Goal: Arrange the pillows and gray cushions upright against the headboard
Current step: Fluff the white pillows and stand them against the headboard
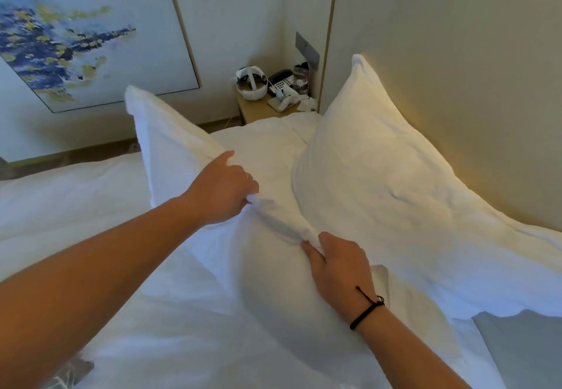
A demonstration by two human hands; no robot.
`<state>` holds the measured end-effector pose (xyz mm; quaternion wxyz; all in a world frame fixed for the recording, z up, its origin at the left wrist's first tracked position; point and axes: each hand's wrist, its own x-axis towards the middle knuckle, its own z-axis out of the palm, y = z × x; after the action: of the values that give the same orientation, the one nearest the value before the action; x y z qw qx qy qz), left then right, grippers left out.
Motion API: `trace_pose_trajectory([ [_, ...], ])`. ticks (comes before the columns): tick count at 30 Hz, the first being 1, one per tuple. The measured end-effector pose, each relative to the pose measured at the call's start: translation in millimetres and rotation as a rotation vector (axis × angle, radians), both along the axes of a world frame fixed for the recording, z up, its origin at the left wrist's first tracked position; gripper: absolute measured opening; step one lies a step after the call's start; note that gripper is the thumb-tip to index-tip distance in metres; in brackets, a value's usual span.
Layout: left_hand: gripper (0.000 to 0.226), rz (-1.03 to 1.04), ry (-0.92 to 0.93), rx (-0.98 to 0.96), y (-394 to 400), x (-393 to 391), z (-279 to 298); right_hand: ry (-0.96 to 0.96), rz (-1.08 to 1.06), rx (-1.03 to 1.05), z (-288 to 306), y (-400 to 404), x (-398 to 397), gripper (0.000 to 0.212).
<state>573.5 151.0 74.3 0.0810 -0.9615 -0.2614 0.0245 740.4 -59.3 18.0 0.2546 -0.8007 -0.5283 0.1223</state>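
On the bed [91, 206], one white pillow [380, 169] leans upright against the headboard [456, 54]. The near pillow [213, 251] stands just before it, long axis running away from the viewer. Left hand [222, 188] and right hand [337, 264] have fingers pinching its top edge.

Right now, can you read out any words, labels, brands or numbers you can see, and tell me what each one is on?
No text can be read.
Phone on the bedside table: its keypad markings are too small and blurred to read.
Box behind the phone: any print is too blurred to read.
Painting: abstract, no lettering visible.
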Motion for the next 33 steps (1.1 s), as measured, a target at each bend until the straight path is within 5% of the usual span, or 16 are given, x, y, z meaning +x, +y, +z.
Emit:
trace_pose_trajectory([
  [4, 0.040, 0.079, -0.157, -0.075, -4.8, 73.4, 12.5, 0.119, -0.230, 0.098, 3.9, 11.2, 44.5, 0.050],
  [8, 0.071, 0.228, -0.066, -0.409, -58.0, 111.6, -48.8, 0.401, -0.407, -0.179, -29.8, 18.2, 97.1, 0.027],
  [11, 0.079, 0.431, 0.016, -0.708, -116.0, 114.5, -118.1, 0.404, -0.247, -0.435, -63.5, -11.3, 105.1, 0.063],
  [14, 0.071, 0.635, -0.106, -0.791, -151.7, 107.3, -160.5, 0.233, -0.119, -0.469, -99.8, -53.1, 79.8, 0.053],
  [19, 0.070, 0.796, -0.399, -0.866, -152.2, 90.7, -165.5, 0.598, -0.131, -0.499, -108.6, -88.9, 31.4, 0.073],
  [23, 0.085, 0.888, -0.479, -0.945, -157.3, 90.8, -159.6, 0.488, -0.115, -0.480, -90.1, -91.3, 19.1, 0.101],
  [26, 0.093, 0.893, -0.497, -0.982, -164.6, 90.0, -155.4, 0.251, -0.060, -0.368, -82.5, -93.6, 17.6, 0.082],
  [30, 0.107, 0.859, -0.469, -0.984, -182.9, 89.4, -151.0, 0.418, -0.157, -0.237, -74.4, -96.0, 27.6, 0.017],
  [33, 0.105, 0.845, -0.470, -0.942, -195.9, 87.7, -152.8, 0.562, -0.104, -0.210, -85.1, -104.5, 42.5, 0.053],
])
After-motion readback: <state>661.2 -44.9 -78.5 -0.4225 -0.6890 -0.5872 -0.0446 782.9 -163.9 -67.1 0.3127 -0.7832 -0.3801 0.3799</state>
